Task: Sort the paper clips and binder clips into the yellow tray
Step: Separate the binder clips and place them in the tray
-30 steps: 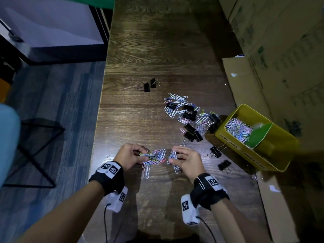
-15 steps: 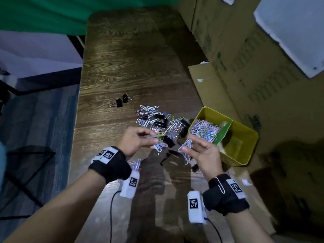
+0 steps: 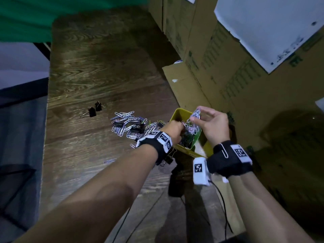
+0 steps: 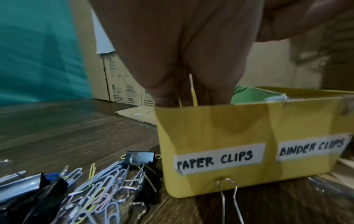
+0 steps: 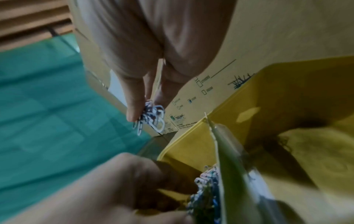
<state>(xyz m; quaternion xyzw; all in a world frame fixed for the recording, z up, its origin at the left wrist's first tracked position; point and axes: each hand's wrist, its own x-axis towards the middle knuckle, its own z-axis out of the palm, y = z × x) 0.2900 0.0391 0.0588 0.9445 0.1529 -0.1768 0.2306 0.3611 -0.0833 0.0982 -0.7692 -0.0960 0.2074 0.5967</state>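
The yellow tray (image 3: 180,112) stands at the table's right, split by a green divider (image 5: 229,159) into parts labelled PAPER CLIPS (image 4: 216,159) and BINDER CLIPS (image 4: 312,147). My left hand (image 3: 181,128) dips into the paper-clip part, and a yellow paper clip (image 4: 192,91) sticks up between its fingers; the fingertips are hidden behind the wall. My right hand (image 3: 197,114) hovers over the tray and pinches a bunch of paper clips (image 5: 153,116). A mixed pile of paper clips (image 3: 122,127) and black binder clips (image 4: 140,158) lies left of the tray.
Two black binder clips (image 3: 94,109) lie apart at the far left of the pile, and a lone paper clip (image 3: 109,161) lies nearer me. Cardboard boxes (image 3: 219,67) wall off the right side, with flat cardboard (image 3: 184,85) behind the tray.
Both hands lifted their bunches of paper clips off the table and moved right to the tray. The left hand has gone down into the paper-clip part; the right now hangs above it.
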